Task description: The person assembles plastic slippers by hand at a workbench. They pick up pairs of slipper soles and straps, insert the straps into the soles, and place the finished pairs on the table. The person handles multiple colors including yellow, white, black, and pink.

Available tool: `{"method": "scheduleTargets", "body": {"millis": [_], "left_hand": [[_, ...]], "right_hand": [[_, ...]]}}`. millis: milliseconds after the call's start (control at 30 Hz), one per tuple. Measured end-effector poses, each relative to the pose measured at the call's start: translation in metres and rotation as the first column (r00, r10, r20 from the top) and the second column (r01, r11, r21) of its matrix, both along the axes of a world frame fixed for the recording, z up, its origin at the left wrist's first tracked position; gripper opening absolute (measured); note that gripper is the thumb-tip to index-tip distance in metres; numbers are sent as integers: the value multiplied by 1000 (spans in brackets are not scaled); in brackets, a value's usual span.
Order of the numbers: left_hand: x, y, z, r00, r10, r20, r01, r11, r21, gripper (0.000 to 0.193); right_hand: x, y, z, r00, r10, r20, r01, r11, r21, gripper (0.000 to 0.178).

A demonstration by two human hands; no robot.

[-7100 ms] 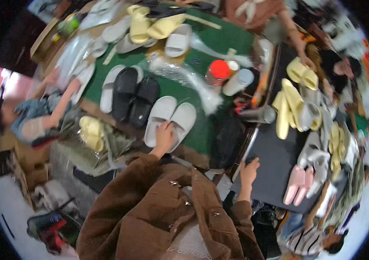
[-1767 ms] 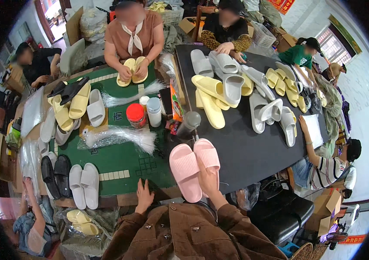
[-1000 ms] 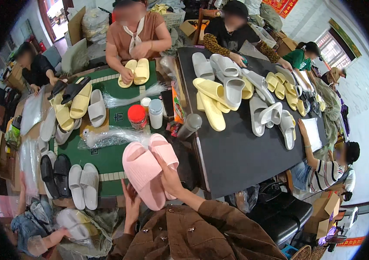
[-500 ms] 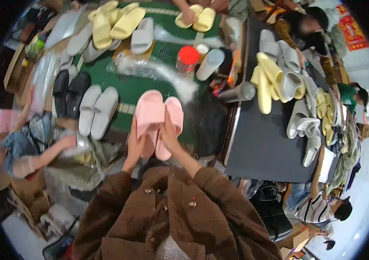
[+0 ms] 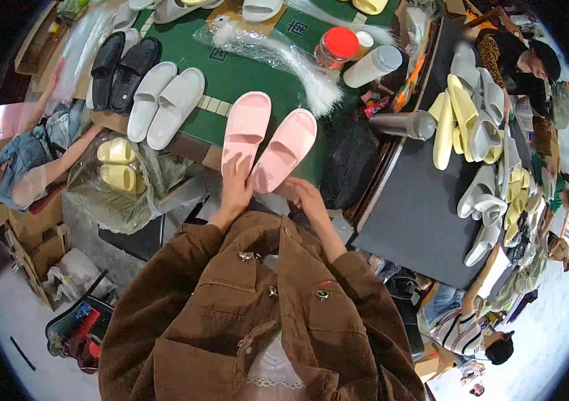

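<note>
A pair of pink slippers is held over the near edge of the green table [image 5: 194, 123], toes pointing away from me and spread into a V. My left hand [image 5: 234, 186] is closed on the heel end of the left pink slipper [image 5: 247, 123], fingers lying over its footbed. At the heel of the right pink slipper [image 5: 287, 146], my right hand [image 5: 308, 200] grips from below and the side; part of its fingers is hidden. To the left lie a pair of light grey slippers [image 5: 164, 107] and a pair of black slippers [image 5: 125, 72].
Clear plastic bags [image 5: 264, 47], a red-lidded jar [image 5: 338, 47] and a white bottle [image 5: 374, 65] stand or lie farther back. Yellow and grey slippers [image 5: 475, 120] cover part of the dark table [image 5: 411, 200] at right. A co-worker's arm [image 5: 67, 160] reaches in from the left, above bagged yellow slippers [image 5: 117, 164].
The pink slippers have swung apart at the toes, the right one turning outward. My right hand has shifted down to its heel. The whole view has shifted toward me.
</note>
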State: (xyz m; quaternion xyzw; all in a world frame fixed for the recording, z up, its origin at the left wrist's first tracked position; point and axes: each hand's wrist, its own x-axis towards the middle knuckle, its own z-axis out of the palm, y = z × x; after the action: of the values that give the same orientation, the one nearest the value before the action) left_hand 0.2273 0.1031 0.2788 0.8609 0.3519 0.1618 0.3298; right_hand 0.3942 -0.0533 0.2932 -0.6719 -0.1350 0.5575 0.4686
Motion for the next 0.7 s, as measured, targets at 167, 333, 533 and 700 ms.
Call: {"method": "scheduleTargets", "body": {"millis": [167, 333, 533, 700], "left_hand": [[23, 5, 12, 995, -67, -78, 71, 997, 40, 61], [50, 18, -3, 975, -178, -131, 193, 975, 108, 60], [66, 7, -9, 980, -190, 53, 194, 978, -81, 47], [57, 3, 32, 979, -167, 118, 163, 986, 43, 36]], "right_hand": [[11, -16, 34, 979, -163, -125, 156, 986, -61, 31], [31, -37, 53, 999, -45, -6, 45, 997, -59, 32], [54, -40, 93, 955, -291, -52, 294, 952, 85, 35], [68, -10, 122, 976, -161, 147, 147, 984, 101, 30]]}}
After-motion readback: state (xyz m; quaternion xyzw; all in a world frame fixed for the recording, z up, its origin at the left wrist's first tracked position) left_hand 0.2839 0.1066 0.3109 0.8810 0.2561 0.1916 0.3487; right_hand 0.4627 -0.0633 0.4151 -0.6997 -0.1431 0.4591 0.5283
